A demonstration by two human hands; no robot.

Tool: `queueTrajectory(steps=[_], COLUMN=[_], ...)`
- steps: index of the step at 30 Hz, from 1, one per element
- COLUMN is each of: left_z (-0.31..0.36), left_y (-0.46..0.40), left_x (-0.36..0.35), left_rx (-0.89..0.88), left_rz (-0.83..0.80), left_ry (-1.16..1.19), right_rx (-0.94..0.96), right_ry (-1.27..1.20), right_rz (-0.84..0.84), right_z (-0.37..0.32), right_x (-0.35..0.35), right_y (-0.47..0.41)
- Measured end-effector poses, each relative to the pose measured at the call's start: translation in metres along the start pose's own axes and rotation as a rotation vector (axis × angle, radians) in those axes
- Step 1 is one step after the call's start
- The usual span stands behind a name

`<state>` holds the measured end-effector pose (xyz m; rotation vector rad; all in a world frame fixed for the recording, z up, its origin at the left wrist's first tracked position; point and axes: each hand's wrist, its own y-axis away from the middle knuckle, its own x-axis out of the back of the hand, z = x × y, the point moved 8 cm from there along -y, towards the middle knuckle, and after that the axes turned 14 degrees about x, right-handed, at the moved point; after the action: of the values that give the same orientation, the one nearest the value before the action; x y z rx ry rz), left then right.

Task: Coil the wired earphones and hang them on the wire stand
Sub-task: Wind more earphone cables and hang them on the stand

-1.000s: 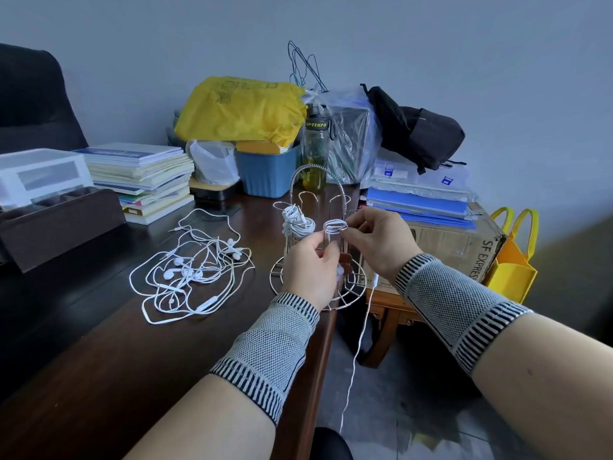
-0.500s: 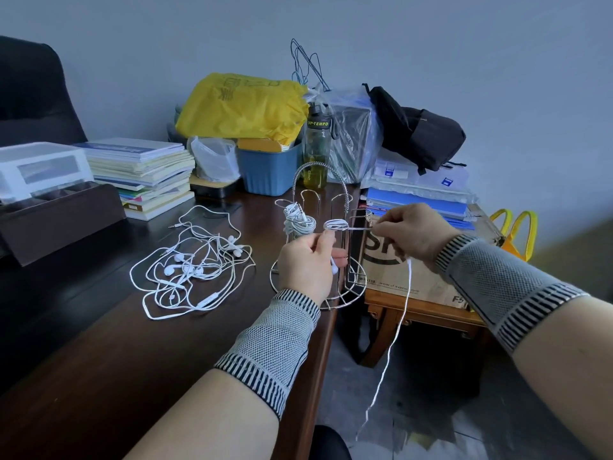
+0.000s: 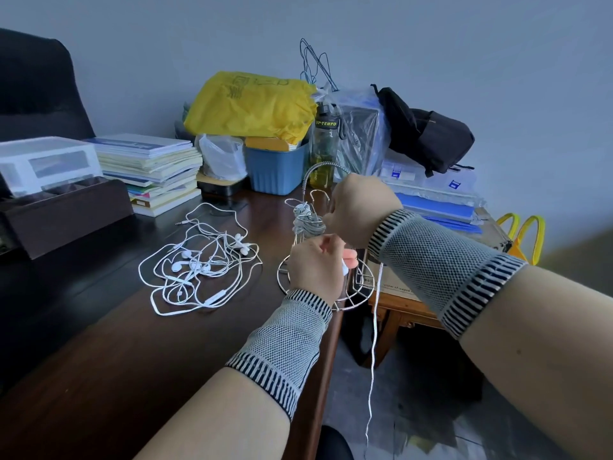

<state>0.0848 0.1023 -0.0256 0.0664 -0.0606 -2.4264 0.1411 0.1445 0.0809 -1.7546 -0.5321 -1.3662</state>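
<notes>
Your right hand [image 3: 360, 212] has swung back in from the right, where it was drawing the cable out taut half a second ago, and now sits over the far side of the coil, so another turn is going on.

You are winding the earphone cable [image 3: 373, 343] you hold just in front of the wire stand [image 3: 356, 287], near the desk's [image 3: 139, 366] right edge. Its loose tail hangs down past the desk edge toward the floor. One finished coil [image 3: 306, 224] already hangs on a hook of the stand, just left of your right hand.

To wind well, keep the loops the same width, lay each turn beside the last, and keep light tension on the tail so it neither kinks nor snags on the stand's hooks.

Your left hand [image 3: 315, 265] has its fingers curled, pinching the white earbud end and anchoring the coil. Your right hand is curled too, apparently gripping the cable, though its fingertips are hidden behind its back.

A tangled pile of earphones [image 3: 199, 260] lies on the desk to the left, well apart from the stand, waiting to be coiled.
</notes>
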Motion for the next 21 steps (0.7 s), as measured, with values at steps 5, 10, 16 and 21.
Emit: queueTrajectory(steps=[5, 10, 16, 21], left_z=[0.002, 0.004, -0.001, -0.001], left_y=[-0.005, -0.001, -0.005, 0.0], left_x=[0.007, 0.008, 0.008, 0.005], left_rx=[-0.017, -0.017, -0.048, -0.013], left_rz=[0.058, 0.066, 0.033, -0.006], left_ry=[-0.143, -0.161, -0.043, 0.021], right_rx=[0.062, 0.143, -0.091, -0.366], right_ry=[0.104, 0.09, -0.498, -0.793], right_rz=[-0.094, 0.023, 0.262, 0.184], right_z=[-0.022, -0.024, 0.041, 0.087], right_x=[-0.006, -0.013, -0.03, -0.053], right_y=[0.008, 0.035, 0.069, 0.073])
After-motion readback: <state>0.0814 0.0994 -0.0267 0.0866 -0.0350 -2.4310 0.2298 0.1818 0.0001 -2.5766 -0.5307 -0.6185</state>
